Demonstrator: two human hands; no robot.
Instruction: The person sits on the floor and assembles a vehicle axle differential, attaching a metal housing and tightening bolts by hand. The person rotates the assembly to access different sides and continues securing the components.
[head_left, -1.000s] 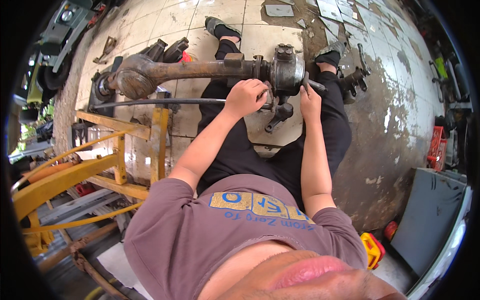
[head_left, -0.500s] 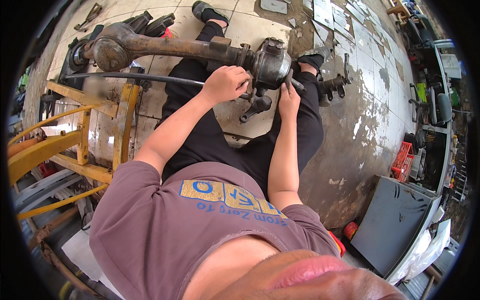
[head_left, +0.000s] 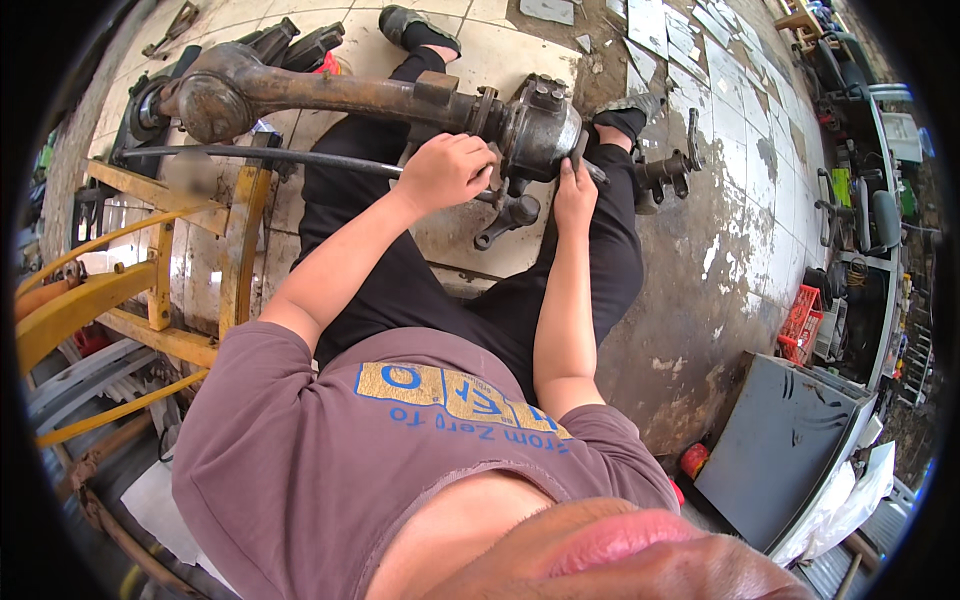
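A rusty vehicle axle [head_left: 350, 95] lies across the floor in front of me, its round bulge at the left. At its right end is a grey, rounded steering knuckle [head_left: 535, 140] with a bolted cap on top and a short arm [head_left: 510, 222] hanging below. My left hand [head_left: 447, 173] is closed, fingers curled beside the knuckle's left side, above the long thin rod [head_left: 290, 155]; what the fingertips hold is hidden. My right hand [head_left: 574, 195] pinches the knuckle's lower right edge, thumb and fingers pointing up, close to the protruding shaft [head_left: 597, 172].
A yellow metal frame [head_left: 240, 240] stands at my left. Another dark metal part [head_left: 665, 178] lies beyond my right leg. A grey cabinet [head_left: 770, 440], a red crate [head_left: 803, 325] and a loaded shelf line the right. Broken tiles [head_left: 690, 45] cover the far floor.
My left leg has shifted a little to the left, and the view has moved slightly. Both hands stay at the knuckle with nearly the same grip.
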